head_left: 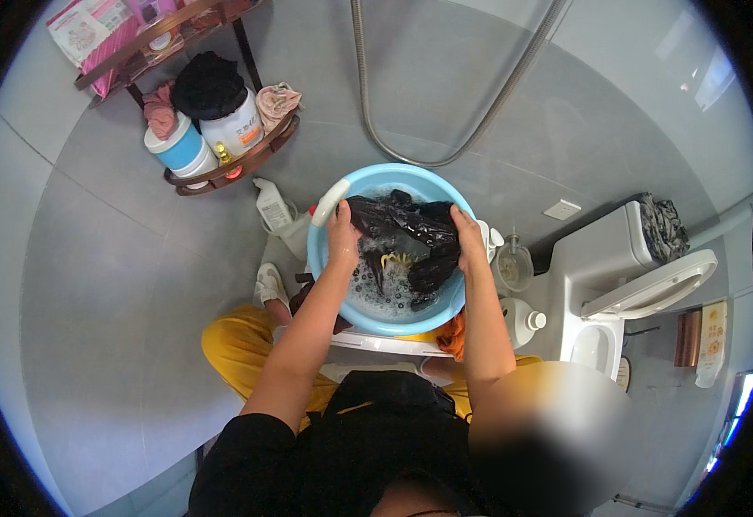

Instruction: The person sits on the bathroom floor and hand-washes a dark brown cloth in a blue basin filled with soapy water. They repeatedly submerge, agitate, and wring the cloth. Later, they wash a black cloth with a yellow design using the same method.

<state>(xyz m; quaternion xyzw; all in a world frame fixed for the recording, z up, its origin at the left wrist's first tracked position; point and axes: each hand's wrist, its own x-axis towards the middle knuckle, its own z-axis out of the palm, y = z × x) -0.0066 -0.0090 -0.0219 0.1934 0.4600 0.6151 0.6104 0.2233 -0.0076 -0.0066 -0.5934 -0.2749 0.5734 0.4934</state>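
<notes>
A light blue basin [376,179] of sudsy water stands in front of me, between my knees. Wet black cloth, a garment by its look [432,226], stretches across the water, partly under the surface. At the basin's left side, my left hand [343,237] is closed round one end of it. My right hand [469,234] grips the other end near the right rim. Something thin and yellow [396,258] shows amid the foam; I cannot make out whether it belongs to the garment. A white brush-like handle [331,202] rests over the rim beside my left hand.
A corner shelf [247,159] with tubs and cloths is at the far left. White bottles [271,205] stand left of the basin, and a white jug [523,323] to its right. Further right is a toilet [600,284]. A metal shower hose [364,86] hangs behind.
</notes>
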